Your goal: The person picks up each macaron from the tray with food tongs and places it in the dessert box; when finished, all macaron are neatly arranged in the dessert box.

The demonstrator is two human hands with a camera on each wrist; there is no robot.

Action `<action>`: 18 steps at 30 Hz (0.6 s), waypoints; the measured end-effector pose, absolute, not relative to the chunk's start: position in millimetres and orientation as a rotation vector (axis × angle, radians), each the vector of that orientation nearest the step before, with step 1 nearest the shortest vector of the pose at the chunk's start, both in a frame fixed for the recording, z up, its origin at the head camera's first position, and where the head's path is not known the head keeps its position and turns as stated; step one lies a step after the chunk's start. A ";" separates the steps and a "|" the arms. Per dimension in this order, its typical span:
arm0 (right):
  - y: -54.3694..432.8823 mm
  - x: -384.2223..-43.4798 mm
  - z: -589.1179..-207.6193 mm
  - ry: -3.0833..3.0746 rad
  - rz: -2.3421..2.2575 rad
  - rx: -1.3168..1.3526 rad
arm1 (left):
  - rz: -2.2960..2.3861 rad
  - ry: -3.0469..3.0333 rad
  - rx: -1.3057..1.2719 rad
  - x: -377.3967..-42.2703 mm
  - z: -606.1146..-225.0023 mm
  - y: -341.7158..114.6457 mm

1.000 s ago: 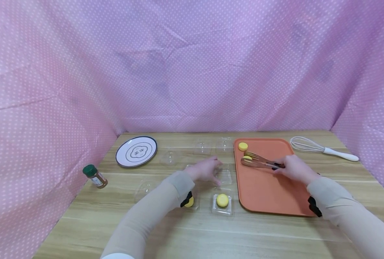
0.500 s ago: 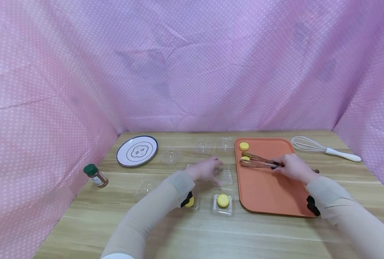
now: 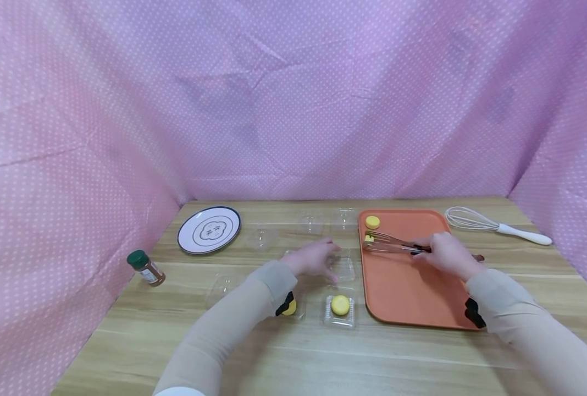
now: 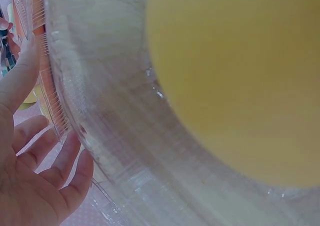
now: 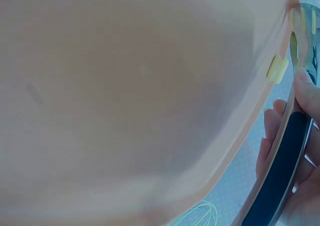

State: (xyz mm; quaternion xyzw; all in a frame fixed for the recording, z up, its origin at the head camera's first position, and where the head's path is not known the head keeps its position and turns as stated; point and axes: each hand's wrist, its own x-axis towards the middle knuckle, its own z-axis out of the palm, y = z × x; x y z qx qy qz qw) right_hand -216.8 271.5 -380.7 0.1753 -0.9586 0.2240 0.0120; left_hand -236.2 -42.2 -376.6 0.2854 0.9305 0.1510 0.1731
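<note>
My right hand (image 3: 449, 254) grips a pair of black-handled serving tongs (image 3: 392, 245) over the orange tray (image 3: 412, 286). Between the slotted tips of the tongs is a yellow macaron (image 3: 369, 240), right by the tray's left rim. Another macaron (image 3: 372, 222) lies at the tray's far left corner; in the right wrist view its two shells (image 5: 277, 69) show edge-on. My left hand (image 3: 315, 259) spans a clear plastic box (image 3: 343, 267) left of the tray, thumb on the near side and fingers on the far side. That box stands without a macaron in it.
Nearer, one clear box holds a macaron (image 3: 340, 305); another macaron (image 3: 289, 308) sits partly behind my left wrist. Several clear domed lids (image 3: 262, 237) lie further back. A plate (image 3: 209, 230) and a green-capped spice jar (image 3: 146, 268) stand left, a whisk (image 3: 496, 225) right.
The tongs have moved left toward the tray's edge with the macaron, which now stands tilted between their tips. My left hand stays on the box.
</note>
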 end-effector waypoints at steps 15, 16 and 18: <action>266.7 -206.3 -375.2 -2.988 0.707 0.516 | 0.445 2.632 0.835 -237.0 -379.1 -43.0; 265.9 -205.5 -375.2 -2.984 0.705 0.515 | 0.448 2.630 0.832 -236.9 -379.2 -43.0; 264.5 -203.6 -374.7 -2.971 0.698 0.521 | 0.451 2.628 0.828 -236.6 -379.1 -42.8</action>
